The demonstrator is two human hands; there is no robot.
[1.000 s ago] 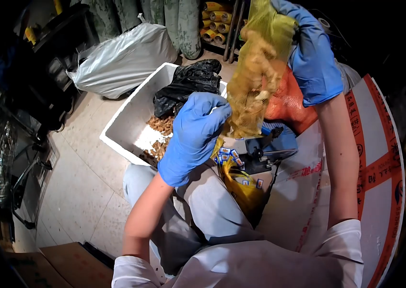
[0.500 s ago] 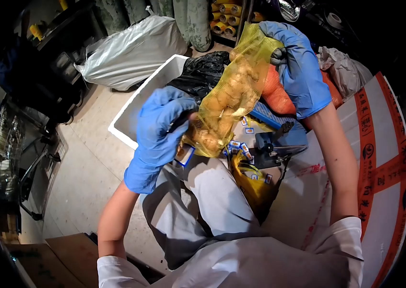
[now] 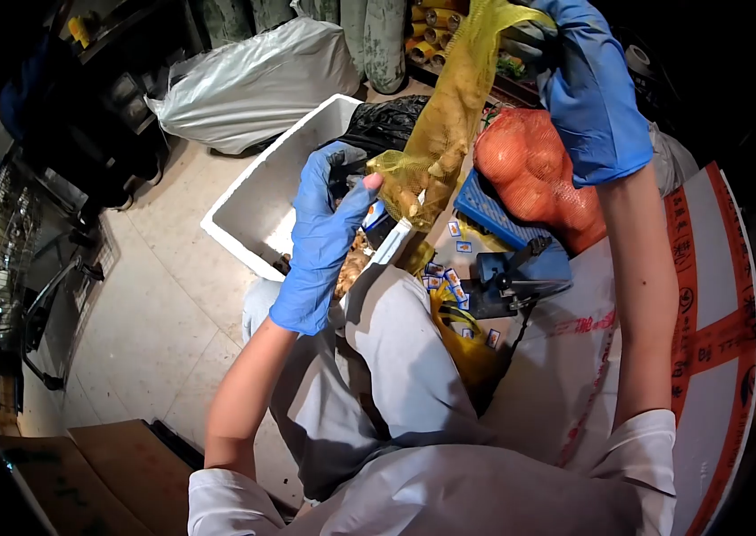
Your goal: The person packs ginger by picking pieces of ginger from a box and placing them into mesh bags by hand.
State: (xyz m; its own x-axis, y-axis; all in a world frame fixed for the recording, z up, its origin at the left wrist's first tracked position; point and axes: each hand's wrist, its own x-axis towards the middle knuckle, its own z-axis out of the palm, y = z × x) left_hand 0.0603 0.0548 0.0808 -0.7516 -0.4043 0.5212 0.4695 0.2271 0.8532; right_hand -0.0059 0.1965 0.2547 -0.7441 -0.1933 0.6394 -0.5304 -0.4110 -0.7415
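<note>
My right hand, in a blue glove, is closed around the gathered upper end of a yellow mesh bag. Knobbly ginger pieces show through the mesh, and the bag hangs slanting down to the left. My left hand, also gloved, pinches the bag's lower left edge; a bare thumb tip pokes from the glove. Below that hand, more ginger lies in a white foam box, partly hidden by my hand and knee. Black plastic covers the box's far end.
To the right, a red net bag of onions rests by a blue tray. Small labels lie near a blue-and-black device and a yellow bag. A white sack lies behind the box.
My right hand has lifted the bag's upper end up and to the right, stretching the bag longer. My left hand has shifted slightly right and up. The onions are now more visible.
</note>
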